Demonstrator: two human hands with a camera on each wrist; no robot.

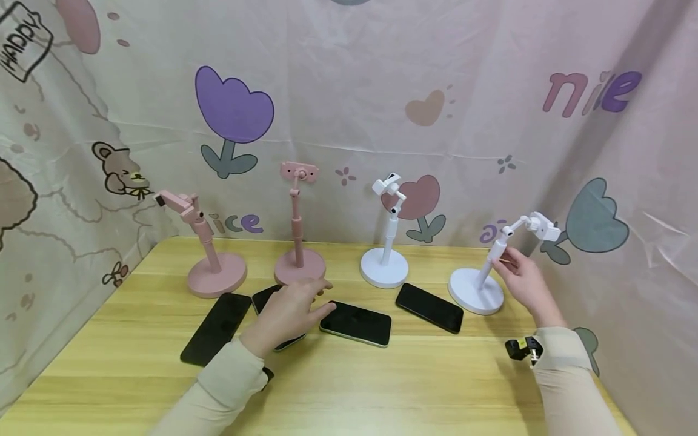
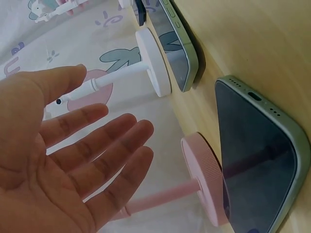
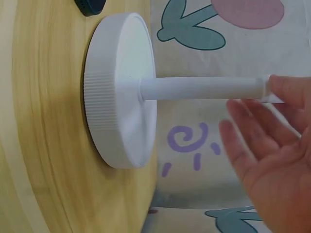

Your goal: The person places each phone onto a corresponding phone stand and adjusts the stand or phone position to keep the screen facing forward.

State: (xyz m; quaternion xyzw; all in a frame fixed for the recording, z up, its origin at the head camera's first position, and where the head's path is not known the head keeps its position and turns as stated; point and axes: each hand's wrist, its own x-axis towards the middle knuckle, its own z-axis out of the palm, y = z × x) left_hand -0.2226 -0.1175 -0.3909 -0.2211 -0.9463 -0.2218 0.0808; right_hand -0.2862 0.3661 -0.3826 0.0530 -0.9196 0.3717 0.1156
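— Doing what with the right hand [image 1: 525, 280]?
— Pinching a white stand [image 1: 498, 248] by the pole [image 1: 484, 275], at two o'clock on the desk [image 1: 436, 387].
— And with the left hand [image 1: 289, 309]?
— Hovering, loosely spread, above a phone [image 1: 263, 298] at ten o'clock.

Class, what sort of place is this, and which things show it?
Probably an indoor work corner: a wooden table, a printed cloth hanging behind it, and four phone stands set out with four phones.
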